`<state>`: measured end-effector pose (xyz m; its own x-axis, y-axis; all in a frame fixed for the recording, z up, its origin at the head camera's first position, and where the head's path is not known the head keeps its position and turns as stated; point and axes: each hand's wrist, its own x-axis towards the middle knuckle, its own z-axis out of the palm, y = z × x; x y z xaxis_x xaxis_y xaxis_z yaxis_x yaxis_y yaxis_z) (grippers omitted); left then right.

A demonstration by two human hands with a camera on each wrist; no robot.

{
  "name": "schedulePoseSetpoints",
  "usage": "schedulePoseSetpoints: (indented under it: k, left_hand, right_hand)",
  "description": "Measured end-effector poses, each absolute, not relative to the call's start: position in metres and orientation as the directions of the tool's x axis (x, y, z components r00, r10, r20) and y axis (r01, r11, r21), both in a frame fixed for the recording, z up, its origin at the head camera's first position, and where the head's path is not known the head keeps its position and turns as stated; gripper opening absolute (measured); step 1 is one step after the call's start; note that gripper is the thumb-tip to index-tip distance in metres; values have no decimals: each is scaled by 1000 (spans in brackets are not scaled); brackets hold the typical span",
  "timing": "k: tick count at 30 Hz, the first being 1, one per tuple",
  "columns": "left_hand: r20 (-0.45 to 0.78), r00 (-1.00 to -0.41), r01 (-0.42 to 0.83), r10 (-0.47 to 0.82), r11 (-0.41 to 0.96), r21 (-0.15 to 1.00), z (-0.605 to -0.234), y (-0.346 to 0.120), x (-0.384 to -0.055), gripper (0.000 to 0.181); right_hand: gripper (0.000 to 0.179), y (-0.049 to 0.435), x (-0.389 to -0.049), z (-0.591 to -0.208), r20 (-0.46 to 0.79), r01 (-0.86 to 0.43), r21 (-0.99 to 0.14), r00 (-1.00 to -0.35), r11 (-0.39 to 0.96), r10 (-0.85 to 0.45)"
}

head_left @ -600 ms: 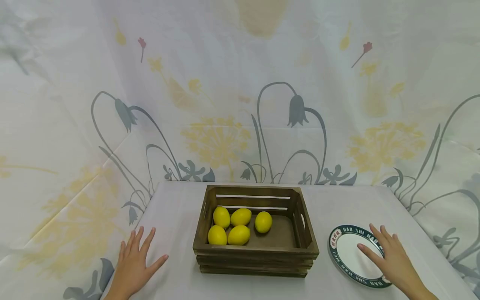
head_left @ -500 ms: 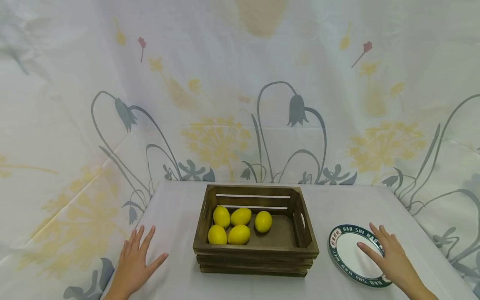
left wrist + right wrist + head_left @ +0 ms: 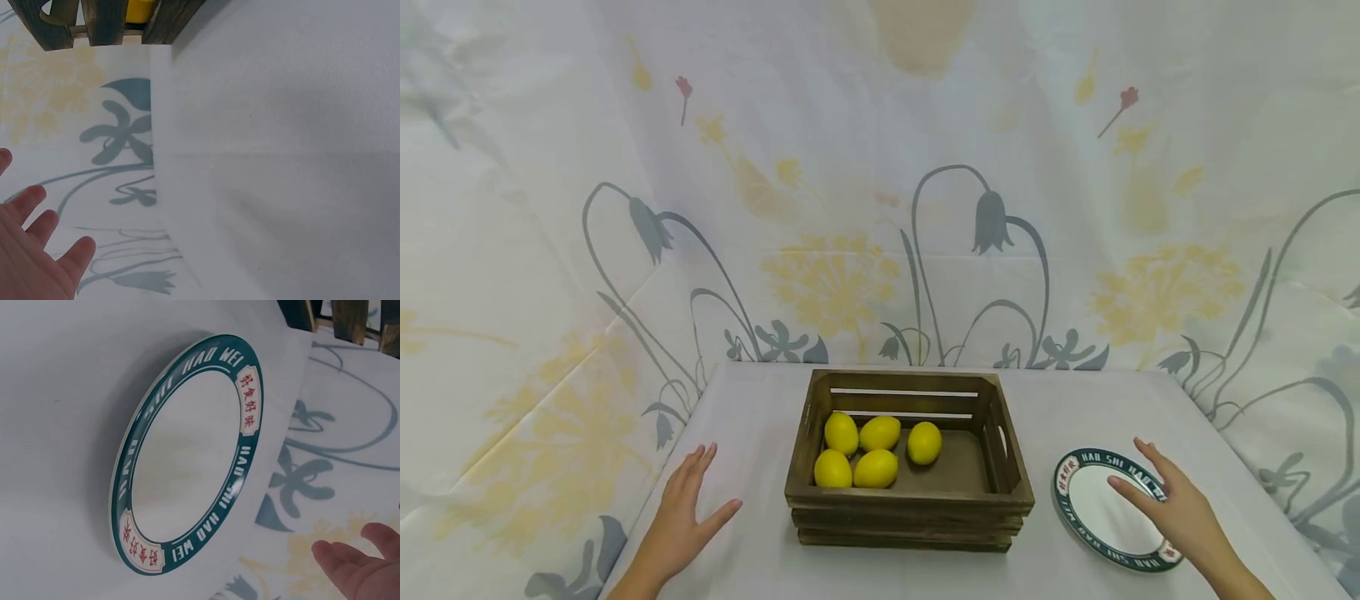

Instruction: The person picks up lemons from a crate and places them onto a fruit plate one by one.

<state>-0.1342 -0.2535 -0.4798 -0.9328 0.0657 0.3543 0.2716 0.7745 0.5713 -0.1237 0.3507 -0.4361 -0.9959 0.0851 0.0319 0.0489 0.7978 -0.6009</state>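
A brown slatted wooden crate stands mid-table in the head view. Several yellow lemons lie in it, mostly toward its left side. Left of the crate my left hand hovers with spread fingers, holding nothing; the left wrist view shows its fingertips apart from the crate's slats. On the right lies a round white plate with a green lettered rim. My right hand overlaps the plate's right edge in the head view, fingers extended and nothing held.
A white cloth covers the table. Behind and beside it hangs a pale curtain printed with grey and yellow flowers. The crate has an oval handle hole in its right end.
Both hands have shifted slightly: the left a little to the right with its fingers closer together, the right a little up and left. The crate, lemons and plate stay put.
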Motion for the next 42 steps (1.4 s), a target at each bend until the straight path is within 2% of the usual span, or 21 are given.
schedulePoseSetpoints:
  k: [6,14,22,27,36,42]
  left_hand:
    - [376,-922,333,98,698,634,-477,-243,-136,75]
    - [360,-927,347,110,620,704,-470,-231,-137,64]
    - [379,-915,392,138,524,756,-467,-218,-142,50]
    - [367,-915,403,167,425,811,-462,-210,-143,47]
    - [197,-967,241,163,322,916,-453,-195,-147,50]
    - [130,-978,177,161,324,929,-453,-188,-151,49]
  right_hand:
    - [84,347,-124,-432,66,47,-626,-991,778,112]
    - [85,340,-129,-427,50,62,-655,-991,753,126]
    - [82,331,-134,-424,101,-6,-676,-991,737,85]
    - [80,325,-137,-421,124,-30,-679,-990,733,74]
    - [80,316,-143,-415,135,-44,-687,-989,726,68]
    - [73,309,-147,-410,206,-123,-681,-978,722,28]
